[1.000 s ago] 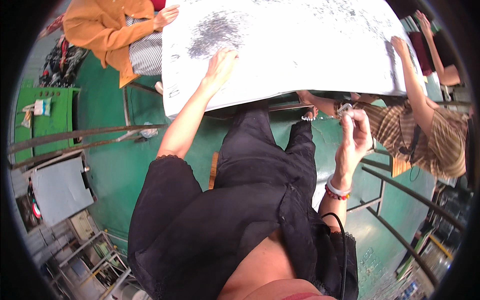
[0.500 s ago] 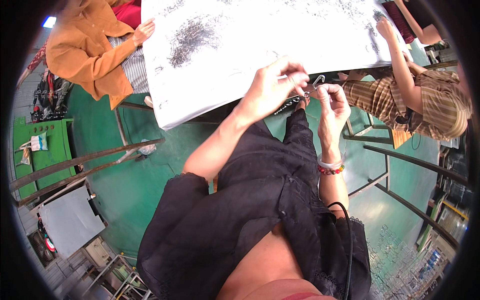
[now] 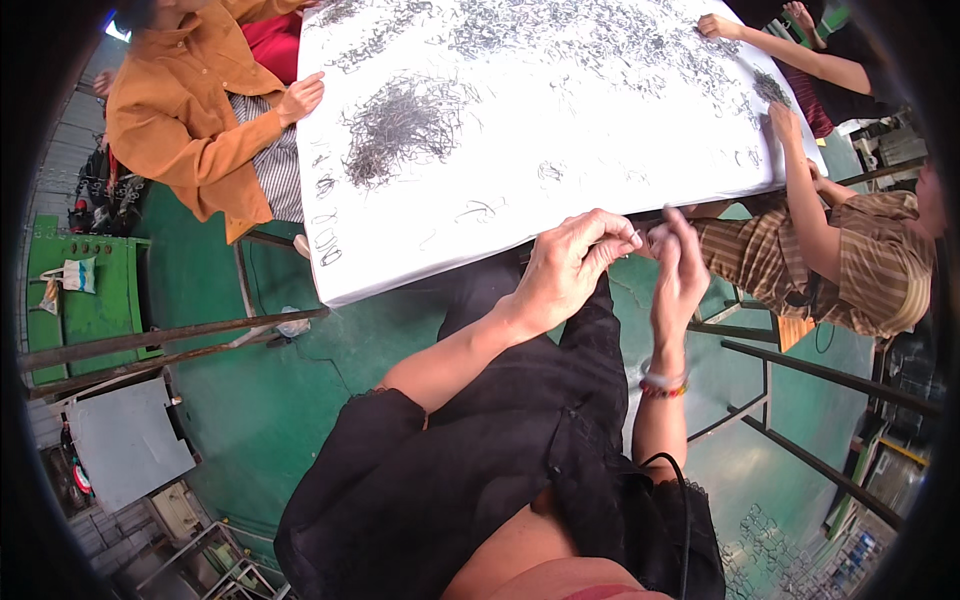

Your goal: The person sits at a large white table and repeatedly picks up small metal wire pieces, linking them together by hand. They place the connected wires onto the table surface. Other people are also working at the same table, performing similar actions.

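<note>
My left hand (image 3: 578, 262) is closed in a pinch just off the table's front edge, thumb against fingertips. A tiny pale glint shows at those fingertips, but what they hold is mostly hidden. Close beside it, my right hand (image 3: 682, 262) is raised with its fingers smeared by motion; a bracelet of coloured beads (image 3: 663, 388) circles that wrist. Beyond both hands lies the white-covered table (image 3: 375, 250). On it sit a dark heap of thin bent wire pieces (image 3: 395, 135) and a wider scatter of similar pieces (image 3: 570, 40).
At the left, a person in an orange jacket (image 3: 185, 130) rests a hand on the table edge. A person in striped brown clothes (image 3: 845, 230) sits at the right, and another arm (image 3: 800, 60) reaches in beyond. Dark metal bars (image 3: 810, 375) and a green cabinet (image 3: 100, 300) flank me.
The view has tilted, showing more of the table. A bent metal hook that showed between my hands is now hidden. My left fingers have closed into a pinch; my right fingers have lifted and blurred.
</note>
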{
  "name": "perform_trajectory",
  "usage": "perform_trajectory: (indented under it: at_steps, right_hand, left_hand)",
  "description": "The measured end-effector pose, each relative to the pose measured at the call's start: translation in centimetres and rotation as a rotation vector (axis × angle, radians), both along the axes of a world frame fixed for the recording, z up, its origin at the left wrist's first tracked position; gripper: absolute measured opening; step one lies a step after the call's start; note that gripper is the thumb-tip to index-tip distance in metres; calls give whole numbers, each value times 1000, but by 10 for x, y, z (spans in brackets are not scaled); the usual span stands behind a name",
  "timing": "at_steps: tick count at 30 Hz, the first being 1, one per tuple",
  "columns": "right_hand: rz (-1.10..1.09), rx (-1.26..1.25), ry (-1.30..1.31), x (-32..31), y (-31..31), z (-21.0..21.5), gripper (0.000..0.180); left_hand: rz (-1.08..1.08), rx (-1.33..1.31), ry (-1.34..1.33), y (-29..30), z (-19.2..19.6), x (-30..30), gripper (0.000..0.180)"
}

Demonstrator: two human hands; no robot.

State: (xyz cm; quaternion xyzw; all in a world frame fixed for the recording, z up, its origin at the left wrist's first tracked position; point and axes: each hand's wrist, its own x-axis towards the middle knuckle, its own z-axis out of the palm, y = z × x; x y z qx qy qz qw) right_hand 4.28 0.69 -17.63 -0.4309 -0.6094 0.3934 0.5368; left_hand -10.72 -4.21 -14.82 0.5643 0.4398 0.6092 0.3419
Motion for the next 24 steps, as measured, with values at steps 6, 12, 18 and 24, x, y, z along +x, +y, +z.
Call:
perform_trajectory:
  at_steps: [6,12,18,24]
  right_hand:
    - [19,225,-716,-45,166,-65,20]
    - [34,178,-991,-60,209,-97,12]
    - [210,25,-376,-44,133,-24,19]
    - [111,-33,-57,-13,10,48,5]
  left_hand:
    - [-6,-19,91,5,-3,8,5]
    - [19,76,167,8,-5,10,9]
    - [73,57,73,3,-11,4,9]
    - [107,55,68,5,-7,1,11]
